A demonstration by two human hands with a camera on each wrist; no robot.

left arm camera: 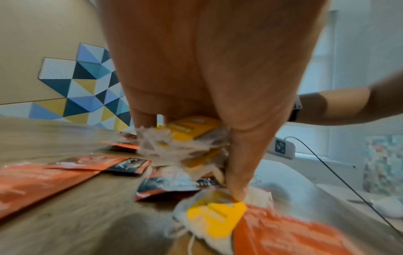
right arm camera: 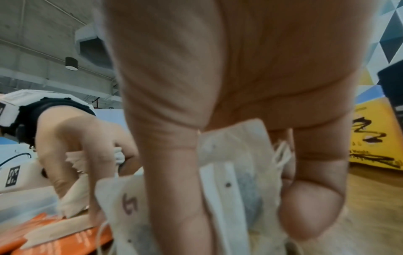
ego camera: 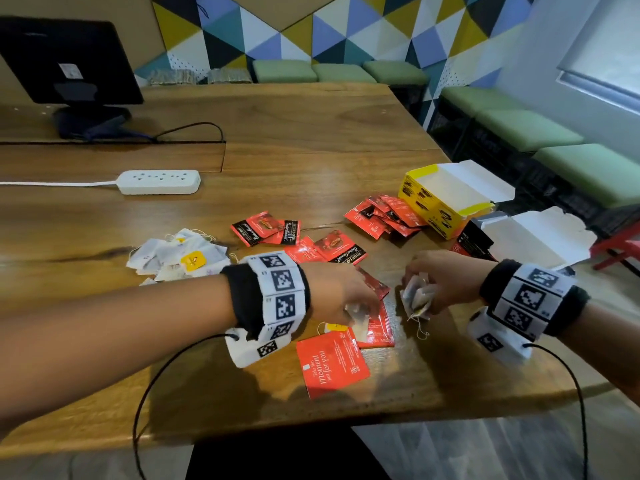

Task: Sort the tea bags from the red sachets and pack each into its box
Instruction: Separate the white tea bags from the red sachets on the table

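Observation:
My left hand [ego camera: 358, 311] is low over the table's near middle and grips a small bunch of white tea bags with yellow tags [left arm camera: 187, 141]. Its thumb presses another tea bag [left arm camera: 216, 215] lying on a red sachet [ego camera: 379, 323]. My right hand [ego camera: 420, 292], just to the right, grips a bunch of tea bags [right arm camera: 235, 189] with strings hanging down. Red sachets [ego camera: 325, 247] lie scattered ahead, with a pile [ego camera: 384, 216] beside the open yellow box [ego camera: 440, 206]. A second open box [ego camera: 533, 237], white inside, sits at the right edge.
A loose heap of tea bags [ego camera: 180, 258] lies to the left of my left wrist. One large red sachet [ego camera: 330, 362] lies near the front edge. A white power strip [ego camera: 159, 181] and a monitor [ego camera: 69, 64] stand at the far left. Green benches line the right.

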